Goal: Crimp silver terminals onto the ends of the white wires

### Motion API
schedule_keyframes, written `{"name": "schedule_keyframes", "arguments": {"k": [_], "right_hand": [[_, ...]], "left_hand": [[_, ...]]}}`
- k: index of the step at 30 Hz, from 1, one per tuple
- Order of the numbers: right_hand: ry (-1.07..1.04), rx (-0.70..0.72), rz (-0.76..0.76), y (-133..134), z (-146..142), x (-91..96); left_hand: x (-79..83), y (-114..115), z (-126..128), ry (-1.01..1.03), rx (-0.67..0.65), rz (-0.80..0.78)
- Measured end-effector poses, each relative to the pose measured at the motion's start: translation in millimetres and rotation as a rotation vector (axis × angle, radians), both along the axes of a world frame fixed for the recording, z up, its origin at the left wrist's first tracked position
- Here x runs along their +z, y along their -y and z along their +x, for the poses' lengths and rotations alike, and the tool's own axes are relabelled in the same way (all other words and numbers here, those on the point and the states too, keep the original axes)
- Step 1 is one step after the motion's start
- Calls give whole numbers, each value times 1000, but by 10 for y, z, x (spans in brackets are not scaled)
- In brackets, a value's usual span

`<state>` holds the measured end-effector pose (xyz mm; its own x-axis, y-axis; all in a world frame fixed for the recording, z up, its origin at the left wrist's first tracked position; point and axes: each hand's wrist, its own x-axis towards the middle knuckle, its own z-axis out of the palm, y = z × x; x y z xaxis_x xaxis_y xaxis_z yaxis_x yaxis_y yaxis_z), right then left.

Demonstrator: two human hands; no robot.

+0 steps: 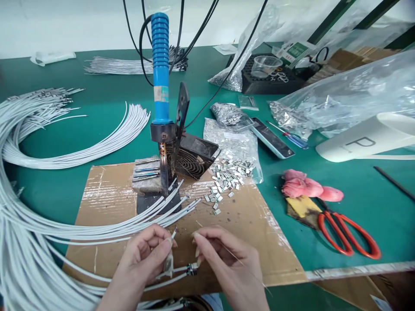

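My left hand [142, 255] is closed on a white cable [173, 233], its stripped tip sticking up between thumb and forefinger. Facing it, my right hand [231, 263] pinches a thin strand of solder wire [238, 259] that runs back across the palm. Below and between the hands are cable ends with small metal connectors [192, 269] on them. A soldering iron [161, 65] with a blue handle stands tip down in a holder, just beyond my hands. More white cable ends [168, 205] lie by its base.
Loose metal connectors [230, 172] spill from a plastic bag onto the cardboard [259, 233]. A fan [191, 157] sits behind the iron. Cable bundles [32, 216] fill the left. To the right are red-handled scissors [350, 235], a phone [272, 138], a screwdriver [292, 137] and a white cup-like container [366, 138].
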<state>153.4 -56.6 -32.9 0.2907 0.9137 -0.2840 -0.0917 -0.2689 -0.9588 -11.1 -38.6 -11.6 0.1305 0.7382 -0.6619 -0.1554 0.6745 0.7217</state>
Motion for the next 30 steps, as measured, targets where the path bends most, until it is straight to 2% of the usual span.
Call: {"name": "schedule_keyframes", "arguments": {"k": [3,8,11,18,23,25,27,29,30], "right_hand": [[-70,67,11,-40,-97,79],[-46,165,78,-67,-115,141],[-45,177,90,-54,-121,166],[37,204,114,-37,-103,157],[150,273,221,-44,-54,154],[195,230,260,-52,-25,169],[221,102,277,-64,7,189],[211,-4,257,-77,33,205],[183,-7,225,-81,39,211]], "left_hand": [[11,3,-4,2,-16,16],[26,11,18,19,-27,56],[20,23,40,-19,-5,95],[-27,75,83,-154,39,242],[-69,144,86,-257,20,346],[-61,157,87,-260,11,347],[-46,159,89,-252,14,324],[-35,155,89,-241,27,297],[-34,154,88,-240,36,293]]}}
